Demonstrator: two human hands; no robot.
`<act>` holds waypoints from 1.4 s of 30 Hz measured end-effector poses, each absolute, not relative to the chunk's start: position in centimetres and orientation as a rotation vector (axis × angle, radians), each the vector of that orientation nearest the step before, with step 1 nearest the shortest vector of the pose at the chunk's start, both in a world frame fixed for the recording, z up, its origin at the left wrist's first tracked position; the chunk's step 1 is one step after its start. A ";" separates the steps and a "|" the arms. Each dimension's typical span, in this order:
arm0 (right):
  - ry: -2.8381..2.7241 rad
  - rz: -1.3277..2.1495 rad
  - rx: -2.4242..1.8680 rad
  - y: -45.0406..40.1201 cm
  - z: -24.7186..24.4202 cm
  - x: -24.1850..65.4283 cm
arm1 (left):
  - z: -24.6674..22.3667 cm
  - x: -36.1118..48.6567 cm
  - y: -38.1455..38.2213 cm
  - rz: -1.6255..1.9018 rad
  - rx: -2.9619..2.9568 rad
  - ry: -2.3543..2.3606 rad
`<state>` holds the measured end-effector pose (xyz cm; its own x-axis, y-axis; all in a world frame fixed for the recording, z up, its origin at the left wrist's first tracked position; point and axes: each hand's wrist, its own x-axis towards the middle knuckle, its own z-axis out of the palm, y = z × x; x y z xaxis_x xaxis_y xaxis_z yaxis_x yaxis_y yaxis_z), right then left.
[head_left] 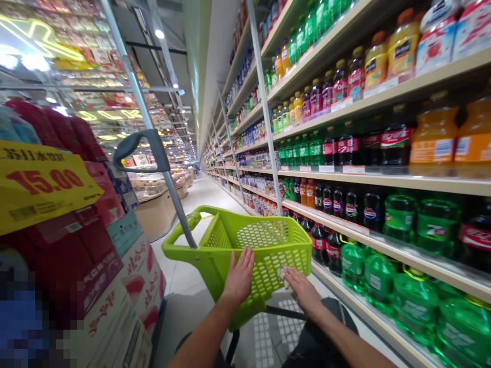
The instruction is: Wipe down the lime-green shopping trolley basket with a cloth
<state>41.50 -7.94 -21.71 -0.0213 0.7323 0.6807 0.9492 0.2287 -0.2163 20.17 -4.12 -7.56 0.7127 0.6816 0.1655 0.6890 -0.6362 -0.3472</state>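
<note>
A lime-green plastic shopping trolley [215, 251] with a perforated basket stands before me. Flat against its near side lies my left hand [241, 273], fingers stretched out and reaching the rim, with nothing visible in it. My right hand [303, 290] presses a crumpled whitish cloth or tissue [282, 275] to the right part of the same perforated wall. The cloth is mostly covered by the fingers. A grey pole with a looped handle [143, 148] rises from the trolley's left end. No goods show inside the visible part of the basket.
Shelves [383, 176] of bottled drinks line the right side, with large green bottles [414, 291] on the lowest level. Stacked cartons [130, 286] and a yellow price sign [46, 186] stand close on the left. A pale tiled aisle [207, 191] runs ahead between them.
</note>
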 end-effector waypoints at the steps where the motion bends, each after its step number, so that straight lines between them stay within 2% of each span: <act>1: -1.795 -0.407 -1.529 -8.1 -21.3 41.1 | -7.6 19.9 -4.1 -0.029 -2.523 -1.062; 6: -1.748 -0.532 -1.360 -6.5 -16.1 38.9 | -7.6 19.0 -3.9 -0.054 -2.467 -1.066; 13: -1.921 -0.383 -1.477 -6.8 -19.6 37.2 | -6.5 17.4 -3.9 -0.069 -2.453 -1.128; 19: -1.796 -0.579 -1.289 -5.0 -14.7 35.5 | -6.9 16.9 -4.1 -0.072 -2.410 -1.135; 25: -1.956 -0.556 -1.368 -5.7 -19.5 34.7 | -7.3 15.1 -3.8 -0.092 -2.364 -1.136; 27: -1.952 -0.567 -1.325 -6.2 -18.7 34.0 | -7.1 14.4 -3.7 -0.110 -2.351 -1.143; 32: -1.864 -0.640 -1.202 -4.5 -12.7 31.3 | -6.6 13.3 -3.8 -0.170 -2.312 -1.150; 38: -2.024 -0.589 -1.258 -4.2 -17.9 30.6 | -6.2 10.7 -4.4 -0.178 -2.314 -1.178; 40: -2.007 -0.576 -1.243 -4.4 -17.3 29.9 | -6.0 9.8 -4.5 -0.161 -2.311 -1.201; 42: -1.955 -0.584 -1.190 -4.3 -14.5 28.5 | -5.9 9.3 -4.6 -0.161 -2.298 -1.228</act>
